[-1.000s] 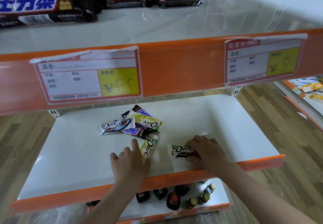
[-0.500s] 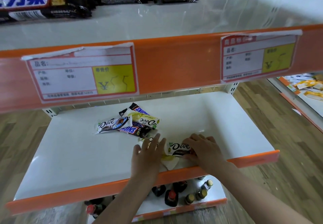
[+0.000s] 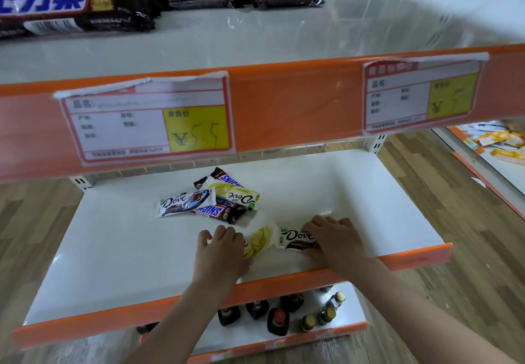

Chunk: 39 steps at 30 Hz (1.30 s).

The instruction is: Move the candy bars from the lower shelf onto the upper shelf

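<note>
Pile [image 3: 211,197]: Dove and Snickers bars heaped at 12 o'clock on the lower shelf [image 3: 113,250].
Left hand [image 3: 220,253]: grip curled onto a yellow bar [image 3: 260,243].
Right hand [image 3: 335,240]: pinching a dark Dove bar [image 3: 295,238].
Handling: light, stiff, slick wrappers; likely best taken mid-length.
Upper shelf [image 3: 284,34]: at 12.
</note>
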Tool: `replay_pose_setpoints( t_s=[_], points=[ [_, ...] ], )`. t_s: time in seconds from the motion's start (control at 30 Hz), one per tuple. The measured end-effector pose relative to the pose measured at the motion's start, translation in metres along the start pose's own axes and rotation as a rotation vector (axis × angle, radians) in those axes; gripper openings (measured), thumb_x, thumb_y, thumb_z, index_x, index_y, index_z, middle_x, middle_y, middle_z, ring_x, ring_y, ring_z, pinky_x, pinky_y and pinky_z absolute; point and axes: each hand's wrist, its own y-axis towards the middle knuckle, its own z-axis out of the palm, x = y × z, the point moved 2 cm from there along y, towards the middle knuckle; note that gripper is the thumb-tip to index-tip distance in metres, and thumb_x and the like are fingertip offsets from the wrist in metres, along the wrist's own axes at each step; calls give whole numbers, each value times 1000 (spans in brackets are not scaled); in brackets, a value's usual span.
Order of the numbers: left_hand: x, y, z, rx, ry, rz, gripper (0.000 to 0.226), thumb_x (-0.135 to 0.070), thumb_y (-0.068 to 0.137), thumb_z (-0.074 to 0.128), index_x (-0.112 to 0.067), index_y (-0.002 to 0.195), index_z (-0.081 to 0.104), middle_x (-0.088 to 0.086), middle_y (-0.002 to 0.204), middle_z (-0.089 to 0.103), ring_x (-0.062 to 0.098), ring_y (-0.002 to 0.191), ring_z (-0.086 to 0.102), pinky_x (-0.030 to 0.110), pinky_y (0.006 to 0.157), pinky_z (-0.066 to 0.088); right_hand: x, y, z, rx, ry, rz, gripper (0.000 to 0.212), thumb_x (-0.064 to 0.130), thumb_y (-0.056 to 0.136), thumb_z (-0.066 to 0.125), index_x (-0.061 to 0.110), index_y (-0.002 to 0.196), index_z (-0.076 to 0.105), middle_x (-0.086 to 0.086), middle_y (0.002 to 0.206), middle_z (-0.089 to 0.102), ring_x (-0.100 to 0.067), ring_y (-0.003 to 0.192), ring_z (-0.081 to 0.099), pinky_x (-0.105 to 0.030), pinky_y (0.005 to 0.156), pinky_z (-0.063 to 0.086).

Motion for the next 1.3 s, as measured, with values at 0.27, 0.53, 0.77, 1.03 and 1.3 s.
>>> replay_pose_setpoints(
  t_s=[0.27, 0.53, 0.77, 1.03, 1.3],
  points=[
    [7, -3, -12, 45, -43, -54, 39, -53, 83, 48, -23, 108, 55, -7, 104, 55, 16, 106, 44, 32, 89, 28, 16, -1, -14, 0, -142, -34, 40, 38, 79, 69, 17, 111, 62, -3, 108, 59, -26, 96, 62, -38, 85, 41],
    [21, -35, -36, 0, -57, -68, 40, -50, 84, 47, -23, 112, 54, -7, 110, 54, 15, 109, 43, 30, 88, 27, 42, -15, -32, -104, -230, -92, 49, 46, 37, 89, 24, 77, 71, 5, 70, 65, -19, 59, 63, -31, 58, 50],
    [28, -70, -65, -10, -51, -41, 41, -54, 68, 67, -21, 91, 63, -5, 90, 60, 18, 92, 53, 34, 78, 36, 70, -38, -66, -157, -214, -138, 48, 39, 36, 91, 26, 78, 72, 6, 72, 65, -18, 61, 62, -31, 56, 49],
    [38, -116, -116, 24, -24, 21, 43, -54, 69, 64, -23, 99, 63, -5, 95, 61, 18, 96, 53, 33, 81, 36, 90, -80, -126, -47, -215, -176, 47, 46, 64, 80, 26, 105, 69, 4, 99, 69, -20, 87, 65, -39, 71, 50],
    [49, -150, -186, 42, -14, 73, 48, -53, 82, 51, -25, 121, 52, -6, 115, 53, 17, 114, 41, 31, 90, 28, 106, -117, -185, -121, -209, -212, 51, 47, 43, 88, 28, 88, 73, 9, 81, 69, -14, 69, 67, -34, 57, 51]
  ],
)
